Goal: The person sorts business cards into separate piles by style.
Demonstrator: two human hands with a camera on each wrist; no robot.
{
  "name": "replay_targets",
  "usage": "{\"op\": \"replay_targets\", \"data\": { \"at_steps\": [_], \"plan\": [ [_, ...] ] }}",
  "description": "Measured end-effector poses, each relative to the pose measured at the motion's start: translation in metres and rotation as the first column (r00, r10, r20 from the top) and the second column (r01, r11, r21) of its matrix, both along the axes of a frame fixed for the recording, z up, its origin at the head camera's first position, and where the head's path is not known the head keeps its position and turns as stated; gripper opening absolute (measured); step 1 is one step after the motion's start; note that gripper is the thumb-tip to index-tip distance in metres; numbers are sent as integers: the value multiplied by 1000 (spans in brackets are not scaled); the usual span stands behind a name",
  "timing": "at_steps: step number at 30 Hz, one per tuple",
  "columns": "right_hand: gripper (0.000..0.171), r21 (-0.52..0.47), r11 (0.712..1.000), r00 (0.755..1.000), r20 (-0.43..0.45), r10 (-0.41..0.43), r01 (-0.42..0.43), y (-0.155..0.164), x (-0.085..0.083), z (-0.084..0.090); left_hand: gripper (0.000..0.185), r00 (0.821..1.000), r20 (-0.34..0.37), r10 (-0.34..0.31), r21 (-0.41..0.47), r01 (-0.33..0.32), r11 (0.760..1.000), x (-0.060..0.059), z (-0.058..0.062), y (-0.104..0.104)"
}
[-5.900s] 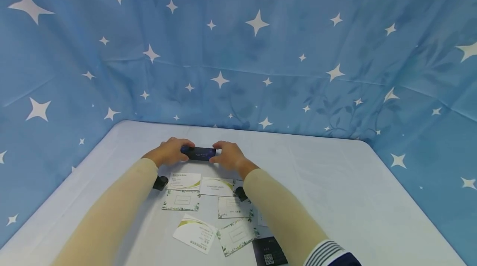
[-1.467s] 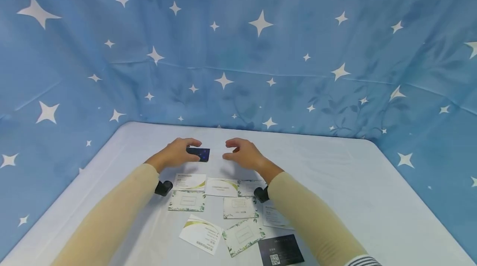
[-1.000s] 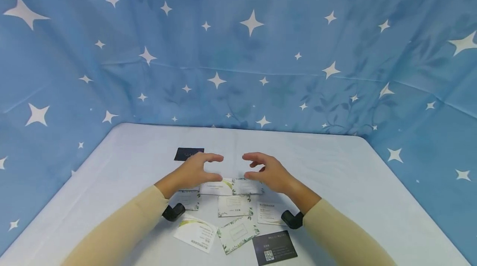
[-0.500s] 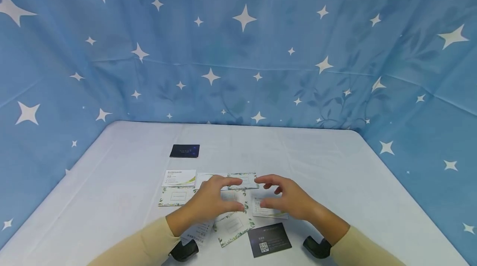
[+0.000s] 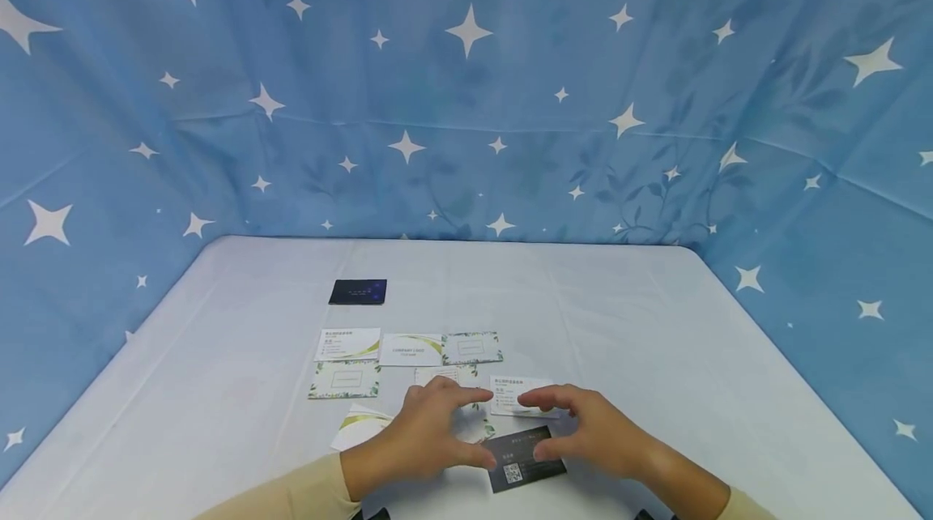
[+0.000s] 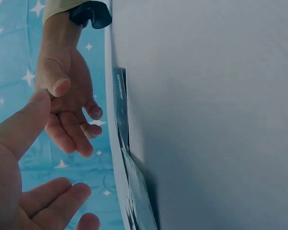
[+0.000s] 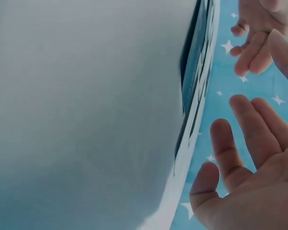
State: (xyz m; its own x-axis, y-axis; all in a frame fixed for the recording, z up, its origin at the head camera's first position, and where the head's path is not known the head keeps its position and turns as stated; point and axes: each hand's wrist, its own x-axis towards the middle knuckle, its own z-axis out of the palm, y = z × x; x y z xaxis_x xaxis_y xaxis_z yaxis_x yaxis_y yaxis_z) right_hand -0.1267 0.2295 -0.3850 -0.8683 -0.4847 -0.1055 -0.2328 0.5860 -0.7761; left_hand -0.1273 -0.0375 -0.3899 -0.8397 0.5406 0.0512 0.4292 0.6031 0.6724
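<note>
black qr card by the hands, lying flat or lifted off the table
Lying flat: the black QR card rests printed side up on the table; neither hand grips it.

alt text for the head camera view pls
Two hands, left and right, hover at either end of a black business card with a QR code on a white table. White leaf-patterned cards lie beyond, a dark blue card farther back.

From where I sat, this looked like a staged recording booth rather than a lived-in room. A blue star-printed cloth hung as a backdrop on three sides of a white-covered worktop. Only business cards lay on it, which suggested a set-up made for filming.
</note>
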Motion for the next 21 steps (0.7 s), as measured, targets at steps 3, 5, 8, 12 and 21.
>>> {"op": "replay_targets", "data": {
  "at_steps": [3, 5, 8, 12, 21],
  "plan": [
    [56, 28, 1000, 1000, 8, 12, -12, 0, 3, 0, 72, 1000, 3, -20, -35, 20, 999, 2, 0, 3],
    [57, 78, 997, 1000, -1, 16, -16, 0, 5, 0, 71, 999, 5, -34, -64, 34, 997, 3, 0, 6],
    [58, 162, 986, 999, -38, 33, -26, 0, 6, -1, 69, 999, 3, -48, -88, 48, 995, 4, 0, 8],
    [58, 234, 971, 996, -63, 60, -44, 1, 7, -2, 68, 999, 13, -47, -96, 48, 994, 3, -1, 9],
    [57, 268, 961, 994, -63, 94, -74, 3, 7, -6, 67, 999, 21, -29, -88, 30, 996, 3, -2, 9]
  ]
}}
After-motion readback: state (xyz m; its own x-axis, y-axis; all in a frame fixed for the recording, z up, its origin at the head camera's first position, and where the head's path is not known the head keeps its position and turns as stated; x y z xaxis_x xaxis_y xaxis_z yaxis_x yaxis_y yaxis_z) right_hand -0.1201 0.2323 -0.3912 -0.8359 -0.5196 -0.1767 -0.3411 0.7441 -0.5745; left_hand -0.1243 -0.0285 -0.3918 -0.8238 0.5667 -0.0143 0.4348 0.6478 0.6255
